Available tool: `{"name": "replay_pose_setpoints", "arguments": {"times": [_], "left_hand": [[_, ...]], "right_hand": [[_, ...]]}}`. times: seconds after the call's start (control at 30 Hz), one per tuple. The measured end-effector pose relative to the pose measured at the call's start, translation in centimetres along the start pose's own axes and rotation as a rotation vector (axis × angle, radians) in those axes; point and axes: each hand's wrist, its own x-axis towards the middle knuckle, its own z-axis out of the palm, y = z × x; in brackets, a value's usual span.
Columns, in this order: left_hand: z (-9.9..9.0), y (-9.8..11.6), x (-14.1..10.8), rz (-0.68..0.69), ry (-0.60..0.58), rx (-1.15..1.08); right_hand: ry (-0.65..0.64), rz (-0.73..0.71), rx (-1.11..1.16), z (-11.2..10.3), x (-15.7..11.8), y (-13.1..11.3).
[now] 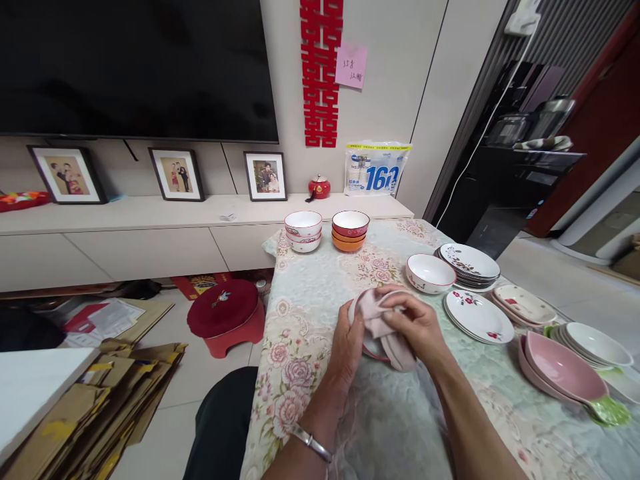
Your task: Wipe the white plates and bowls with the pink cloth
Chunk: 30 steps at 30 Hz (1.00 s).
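My left hand (345, 350) grips the side of a white bowl with a red rim (374, 347), low over the near part of the table. My right hand (416, 325) is closed on a pale pink cloth (376, 319), pressing it against the bowl, with one end hanging over the rim. Cloth and fingers hide most of the bowl. Just beyond my right hand stands another white bowl with a red rim (431, 272). To its right are a stack of dark-edged plates (470, 260) and a stack of white plates with red flowers (477, 317).
Two bowl stacks, one white (303, 230) and one red and orange (349, 233), stand at the table's far edge. Pink dishes (565, 367), small rectangular plates (525, 305) and white bowls (597, 343) crowd the right. A red stool (226, 313) and flattened cardboard (85, 413) lie left.
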Motion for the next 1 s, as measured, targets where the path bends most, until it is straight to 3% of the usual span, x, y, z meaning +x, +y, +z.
{"name": "replay_pose_setpoints", "arguments": {"times": [0.13,0.3,0.37,0.47,0.63,0.8,0.9,1.0], "left_hand": [[-0.1,0.3,0.0,-0.031,-0.042,-0.026],[0.1,0.2,-0.2,0.023,-0.037,0.038],[0.2,0.2,-0.4,0.047,-0.045,0.042],[0.5,0.4,-0.8,0.059,-0.041,0.057],[0.8,0.7,-1.5,0.074,-0.039,0.081],[0.9,0.6,-1.6,0.08,-0.034,0.075],[0.9,0.4,-1.5,0.092,-0.033,0.061],[1.0,0.3,-1.6,0.099,-0.034,0.063]], "right_hand": [[-0.121,-0.153,-0.468,1.3,-0.2,0.2],[-0.368,-0.186,-0.586,1.9,-0.6,1.0],[-0.394,-0.206,-0.677,2.1,-0.7,1.2],[-0.337,-0.121,-0.869,2.2,-0.7,1.0],[-0.288,0.136,-1.074,2.4,-1.0,0.3],[-0.374,0.204,-0.886,2.5,-1.2,0.3],[-0.351,0.23,-0.588,2.6,-1.2,0.7],[-0.238,0.384,-0.215,2.9,-1.1,1.0]]}}
